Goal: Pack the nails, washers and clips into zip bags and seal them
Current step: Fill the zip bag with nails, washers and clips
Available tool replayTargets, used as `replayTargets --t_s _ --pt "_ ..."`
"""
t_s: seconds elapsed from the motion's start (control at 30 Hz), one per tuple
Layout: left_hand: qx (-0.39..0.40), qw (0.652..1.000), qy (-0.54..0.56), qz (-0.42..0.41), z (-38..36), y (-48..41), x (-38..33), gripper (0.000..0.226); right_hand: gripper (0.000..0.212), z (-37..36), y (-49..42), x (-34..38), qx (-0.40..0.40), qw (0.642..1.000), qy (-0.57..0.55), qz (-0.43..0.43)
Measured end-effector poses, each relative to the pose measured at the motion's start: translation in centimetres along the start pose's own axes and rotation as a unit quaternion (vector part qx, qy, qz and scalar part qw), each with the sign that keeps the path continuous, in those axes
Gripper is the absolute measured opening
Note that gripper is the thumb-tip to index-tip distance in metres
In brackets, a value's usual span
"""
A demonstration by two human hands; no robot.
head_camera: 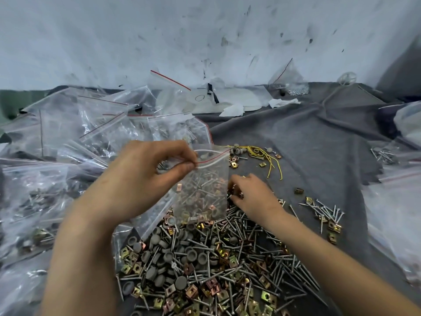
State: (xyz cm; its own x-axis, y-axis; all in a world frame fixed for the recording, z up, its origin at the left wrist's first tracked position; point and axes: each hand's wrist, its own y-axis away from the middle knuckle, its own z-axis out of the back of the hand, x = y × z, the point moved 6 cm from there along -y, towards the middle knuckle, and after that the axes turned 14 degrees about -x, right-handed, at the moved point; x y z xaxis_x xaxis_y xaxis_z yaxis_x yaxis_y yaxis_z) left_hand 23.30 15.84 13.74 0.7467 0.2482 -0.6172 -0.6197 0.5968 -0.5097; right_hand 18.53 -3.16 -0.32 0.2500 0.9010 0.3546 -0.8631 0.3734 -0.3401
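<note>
Pinching the top corner, the left grip (145, 176) held a part-filled zip bag (202, 190), unsealed, above the loose nails (248, 238); the right grip (252, 195) groped there, hold unclear. Many filled bags (68, 144) lay left.

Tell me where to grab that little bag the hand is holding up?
Pinch the free right corner of the zip bag at the red zip strip, coming from the right. The left hand pinches the strip's left end, and the bag hangs down, full of nails and clips, so the flat top edge suits a grip.
</note>
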Motion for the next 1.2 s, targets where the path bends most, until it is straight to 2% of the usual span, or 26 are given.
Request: replayTargets --t_s 0.1,0.2,0.3,0.37,0.4,0.47,0.53,0.67,0.7,0.77,0.83,0.9,0.97,1.1,1.13,1.2 --pt "0.005 1.000 -0.007 -0.002 -0.2 -0.1 0.1 0.006 0.025 0.8 -0.3 -0.9 -0.004 0.988 -0.121 -0.100" --pt "0.009 1.000 -0.013 -0.007 -0.4 -0.1 0.1 0.006 0.022 3.9 -1.3 -0.8 -0.076 0.934 -0.296 -0.182" --pt "0.020 1.000 -0.018 -0.015 -0.9 -0.2 0.1 0.007 0.023 8.8 -2.3 1.8 -0.153 0.869 -0.450 -0.135" --pt "0.029 0.999 -0.017 -0.028 -1.4 -0.2 -0.2 0.007 0.026 11.4 -2.3 4.5 -0.156 0.851 -0.497 -0.066" --pt "0.032 0.999 -0.017 -0.034 -1.7 -0.2 -0.4 0.005 0.025 12.1 -2.2 5.7 -0.141 0.858 -0.492 -0.033" --pt "0.033 0.998 -0.018 -0.042 -1.9 -0.2 -0.5 0.008 0.017 12.4 -1.8 7.6 -0.098 0.900 -0.424 0.019" --pt "0.031 0.999 -0.016 -0.041 -1.7 -0.2 -0.4 0.008 0.013 11.9 -1.3 7.6 -0.087 0.921 -0.379 0.019" --pt "0.023 0.999 -0.009 -0.022 -1.2 -0.2 0.1 0.007 0.017 11.2 -0.8 3.7 -0.189 0.870 -0.445 -0.096" --pt "0.023 1.000 -0.011 -0.019 -1.2 -0.2 0.1 0.008 0.020 10.6 -0.7 2.7 -0.202 0.876 -0.422 -0.114" --pt "0.022 0.999 -0.015 -0.018 -1.1 -0.2 0.1 0.008 0.021 8.3 -0.3 1.3 -0.143 0.923 -0.335 -0.121" --pt "0.021 0.999 -0.017 -0.019 -1.1 -0.2 0.0 0.008 0.014 4.9 0.7 0.6 -0.014 0.975 -0.207 -0.081" --pt "0.020 0.999 -0.018 -0.021 -1.0 -0.1 0.0 0.008 0.015 2.4 1.8 0.0 0.075 0.995 -0.071 -0.015" --pt "0.021 0.999 -0.018 -0.020 -1.1 -0.1 0.0 0.008 0.017 1.2 2.4 -0.3 0.107 0.994 -0.011 0.017" --pt "0.031 0.999 -0.023 -0.023 -1.4 -0.2 -0.1 0.007 0.013 1.1 2.6 -0.5 0.117 0.992 0.009 0.038" --pt "0.033 0.999 -0.022 -0.022 -1.4 -0.2 -0.2 0.008 0.012 1.4 2.6 -0.4 0.110 0.993 -0.006 0.036" --pt "0.036 0.999 -0.021 -0.022 -1.5 -0.1 -0.2 0.008 0.007 2.9 2.3 -0.1 0.069 0.992 -0.102 -0.020"
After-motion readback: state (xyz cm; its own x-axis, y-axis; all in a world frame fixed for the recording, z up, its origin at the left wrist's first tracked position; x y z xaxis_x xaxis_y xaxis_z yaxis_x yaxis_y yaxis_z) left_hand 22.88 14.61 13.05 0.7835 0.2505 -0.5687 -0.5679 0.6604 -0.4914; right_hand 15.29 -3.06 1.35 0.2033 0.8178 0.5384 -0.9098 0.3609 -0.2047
